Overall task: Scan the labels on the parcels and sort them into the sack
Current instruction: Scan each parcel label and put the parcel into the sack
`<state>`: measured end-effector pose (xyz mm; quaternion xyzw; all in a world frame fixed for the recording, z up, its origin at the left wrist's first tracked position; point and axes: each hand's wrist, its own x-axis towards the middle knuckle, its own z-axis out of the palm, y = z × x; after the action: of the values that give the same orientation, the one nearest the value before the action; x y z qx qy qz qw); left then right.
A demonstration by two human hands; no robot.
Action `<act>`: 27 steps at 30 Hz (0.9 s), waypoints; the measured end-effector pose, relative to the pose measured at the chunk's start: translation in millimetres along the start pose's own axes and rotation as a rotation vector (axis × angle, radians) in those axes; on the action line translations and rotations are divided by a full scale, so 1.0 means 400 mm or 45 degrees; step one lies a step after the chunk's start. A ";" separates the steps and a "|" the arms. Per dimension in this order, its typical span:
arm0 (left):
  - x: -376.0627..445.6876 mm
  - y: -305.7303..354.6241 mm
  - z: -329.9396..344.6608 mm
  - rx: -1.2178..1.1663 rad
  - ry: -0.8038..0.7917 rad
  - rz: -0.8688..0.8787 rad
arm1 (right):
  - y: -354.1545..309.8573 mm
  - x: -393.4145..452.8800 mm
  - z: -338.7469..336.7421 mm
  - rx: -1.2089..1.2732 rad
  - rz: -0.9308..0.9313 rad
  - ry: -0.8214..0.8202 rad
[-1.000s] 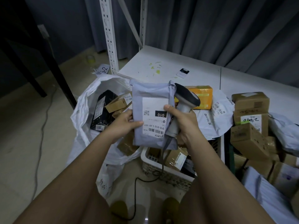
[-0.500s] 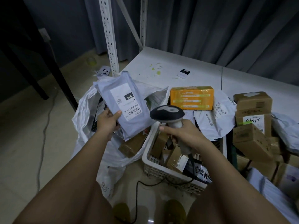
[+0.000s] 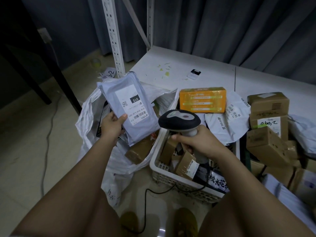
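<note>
My left hand [image 3: 112, 124] grips the near edge of a grey poly-mailer parcel [image 3: 130, 110] with a white label marked 010, held face up over the open white sack [image 3: 89, 120]. The sack stands on the floor at the left and holds a black box and brown parcels. My right hand [image 3: 193, 141] grips the handle of a black and grey barcode scanner [image 3: 179, 120], its head beside the parcel's right edge, above a white plastic basket [image 3: 160, 170] of parcels.
An orange box [image 3: 202, 100], white mailers [image 3: 227, 124] and stacked cardboard boxes [image 3: 268, 120] crowd the white table [image 3: 171, 65] at the right. A white shelf upright [image 3: 113, 36] rises behind the sack. The scanner cable [image 3: 147, 211] trails on the floor between my feet.
My left hand carried the grey parcel left, away from the scanner, to over the sack. My right hand let go of the parcel and lowered the scanner over the basket.
</note>
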<state>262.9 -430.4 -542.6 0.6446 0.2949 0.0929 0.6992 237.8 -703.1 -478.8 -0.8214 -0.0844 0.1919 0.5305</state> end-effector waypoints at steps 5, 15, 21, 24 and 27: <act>0.001 -0.002 -0.015 0.309 0.207 0.184 | -0.001 0.003 -0.002 0.118 -0.004 0.120; 0.004 -0.012 0.021 1.151 0.131 0.991 | 0.004 0.018 -0.003 0.146 0.067 0.265; 0.003 0.039 0.043 1.198 0.177 1.227 | 0.008 0.027 -0.013 0.127 0.088 0.307; 0.020 0.011 0.039 1.529 0.059 1.152 | 0.011 0.026 -0.012 0.107 0.085 0.293; 0.028 -0.052 0.040 1.783 -0.118 0.956 | 0.013 0.023 -0.008 0.098 0.080 0.274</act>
<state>275.2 -441.4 -565.7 0.9938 0.0186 0.0885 0.0651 247.1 -704.8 -484.2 -0.8186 0.0062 0.1223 0.5612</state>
